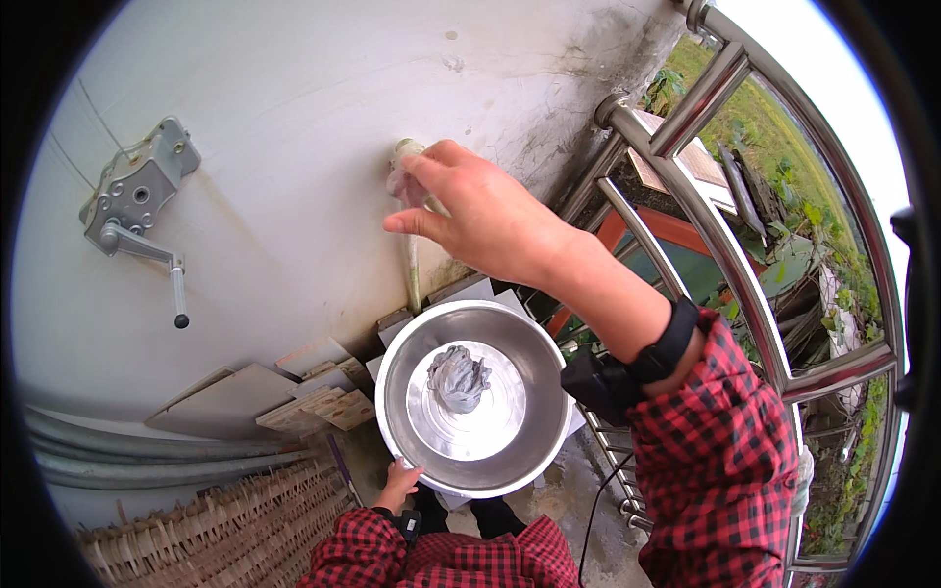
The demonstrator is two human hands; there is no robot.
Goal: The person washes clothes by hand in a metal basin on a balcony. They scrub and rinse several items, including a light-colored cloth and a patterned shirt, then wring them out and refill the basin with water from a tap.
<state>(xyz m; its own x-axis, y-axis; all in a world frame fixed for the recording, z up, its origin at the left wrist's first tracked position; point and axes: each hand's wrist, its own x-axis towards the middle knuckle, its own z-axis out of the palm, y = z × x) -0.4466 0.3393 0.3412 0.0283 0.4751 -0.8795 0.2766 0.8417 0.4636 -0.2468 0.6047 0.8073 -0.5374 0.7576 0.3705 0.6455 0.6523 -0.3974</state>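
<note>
My right hand [459,206] is raised at a wall tap [406,151], its thumb and fingers apart around the tap's front; the palm side is partly hidden, so contact with the tap is unclear. A pipe [414,275] runs down the wall below it. Under the hand stands a round stainless steel basin [540,375] with a crumpled grey cloth or plastic bag [459,378] on its bottom. My left hand [401,478] grips the basin's near left rim, fingers over the edge. Both sleeves are red and black checked.
A crank winch [140,191] is fixed to the wall at left. Loose tiles [228,400] lean along the wall's foot, near grey pipes [169,459] and a woven bamboo mat [220,529]. A stainless steel railing [684,184] bounds the right side. A black cable [595,507] hangs beside it.
</note>
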